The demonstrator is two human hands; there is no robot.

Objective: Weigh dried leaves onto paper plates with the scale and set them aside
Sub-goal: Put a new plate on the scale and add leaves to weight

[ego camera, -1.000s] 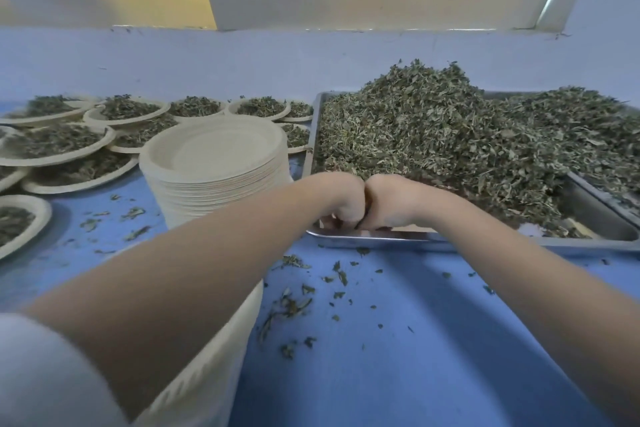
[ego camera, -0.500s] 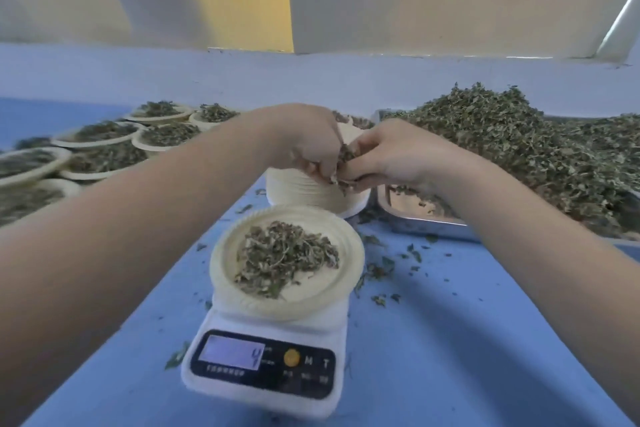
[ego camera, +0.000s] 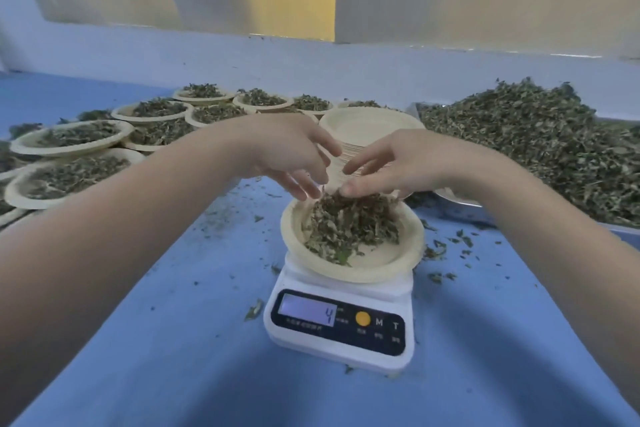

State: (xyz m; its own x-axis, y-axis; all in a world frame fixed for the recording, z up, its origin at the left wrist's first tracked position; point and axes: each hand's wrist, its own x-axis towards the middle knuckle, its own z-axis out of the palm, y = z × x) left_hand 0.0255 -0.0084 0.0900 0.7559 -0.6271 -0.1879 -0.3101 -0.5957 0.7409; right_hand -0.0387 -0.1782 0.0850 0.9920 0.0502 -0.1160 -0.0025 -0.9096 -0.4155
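1. Blue desk under a pale wall: my left hand and right hand hover just above the paper plate on the white scale, fingers spread and holding nothing, so the dried leaves land on it.
2. Filled plates crowd the left; a stack of empty plates and the heaped leaf tray stand behind, near my reach.

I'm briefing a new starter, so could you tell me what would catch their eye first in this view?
Front and centre, a white scale showing 4 carries a paper plate heaped with dried leaves. Just above it, the left hand and right hand hover with fingers spread. A big leaf pile fills the tray at right; filled plates crowd the left.
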